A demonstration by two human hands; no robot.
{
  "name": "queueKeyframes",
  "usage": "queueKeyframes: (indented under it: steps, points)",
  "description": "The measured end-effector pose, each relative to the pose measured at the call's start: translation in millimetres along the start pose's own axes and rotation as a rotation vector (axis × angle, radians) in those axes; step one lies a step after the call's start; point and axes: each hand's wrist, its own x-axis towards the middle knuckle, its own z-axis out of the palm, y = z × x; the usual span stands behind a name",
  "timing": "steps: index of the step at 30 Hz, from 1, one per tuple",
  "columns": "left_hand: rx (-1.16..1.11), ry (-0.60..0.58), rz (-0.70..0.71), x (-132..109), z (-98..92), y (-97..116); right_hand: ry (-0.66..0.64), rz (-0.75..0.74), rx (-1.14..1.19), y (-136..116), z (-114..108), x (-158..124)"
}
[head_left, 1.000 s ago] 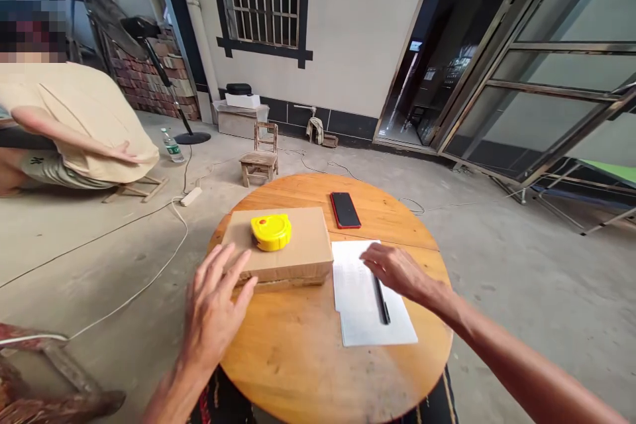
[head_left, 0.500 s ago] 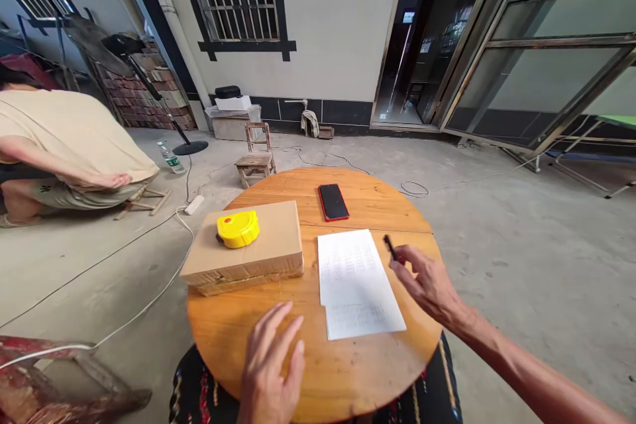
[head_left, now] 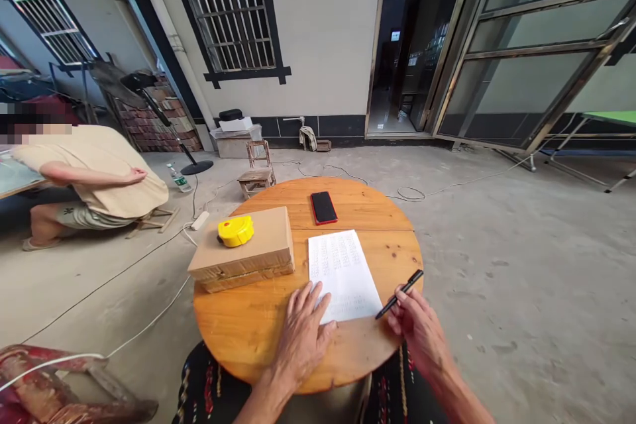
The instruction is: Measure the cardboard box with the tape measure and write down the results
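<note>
Currently, your right hand [head_left: 416, 323] is pinched around a black pen [head_left: 400, 293], its fingers drawn in close and the lower end of the pen at the near right corner of the paper [head_left: 345, 278]; whether the tip touches the sheet you cannot tell from this view. Your left hand [head_left: 304, 334] lies palm down with its fingers slightly spread, grasping nothing, the fingertips over the paper's near left edge. That paper, covered with rows of small marks, rests on the round wooden table [head_left: 233, 331] in front of you, between your hands and the phone [head_left: 324, 207]. To its left you have a cardboard box [head_left: 271, 238] with a yellow tape measure [head_left: 236, 231] on top. Beyond the table stands a small chair [head_left: 256, 175].
</note>
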Motion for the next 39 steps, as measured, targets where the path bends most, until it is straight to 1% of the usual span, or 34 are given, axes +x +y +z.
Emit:
queueKeyframes:
  steps: [4, 7, 11, 14, 17, 23, 27, 30, 34, 36, 39]
  points:
    - [0.013, 0.005, -0.004, 0.7, -6.2, 4.5, 0.015, -0.079, -0.010, 5.6, 10.6, 10.5]
    - [0.012, 0.007, -0.005, 0.9, -7.8, 6.3, 0.041, -0.127, -0.047, 10.9, 14.3, 17.9]
    - [-0.008, 0.006, -0.012, 0.0, -5.4, 4.6, 0.051, -0.172, -0.087, 21.9, 12.0, 21.8]
    - [-0.024, 0.005, -0.015, -0.9, -2.2, 1.7, 0.079, -0.200, -0.073, 27.7, 8.6, 23.3]
    - [-0.024, 0.015, -0.011, -1.3, 1.8, -1.2, 0.107, -0.235, -0.041, 28.3, 7.7, 23.4]
    - [0.005, 0.063, 0.023, -1.3, 13.2, -8.3, 0.120, -0.297, -0.024, 24.9, 12.0, 20.9]
    - [0.019, 0.087, 0.038, -1.0, 13.0, -8.0, 0.141, -0.339, -0.007, 22.8, 13.9, 18.1]
    - [0.020, 0.084, 0.027, -2.0, 7.2, -3.7, 0.135, -0.330, -0.026, 20.7, 13.6, 16.1]
    - [-0.002, 0.042, -0.008, -3.9, 0.2, 2.3, 0.111, -0.245, -0.111, 15.7, 13.6, 18.4]
    - [-0.017, 0.017, -0.031, -3.7, -1.5, 3.9, 0.077, -0.212, -0.173, 11.8, 16.9, 22.2]
    - [-0.038, -0.014, -0.065, -1.6, -2.7, 4.8, -0.002, -0.209, -0.267, 6.2, 28.8, 30.7]
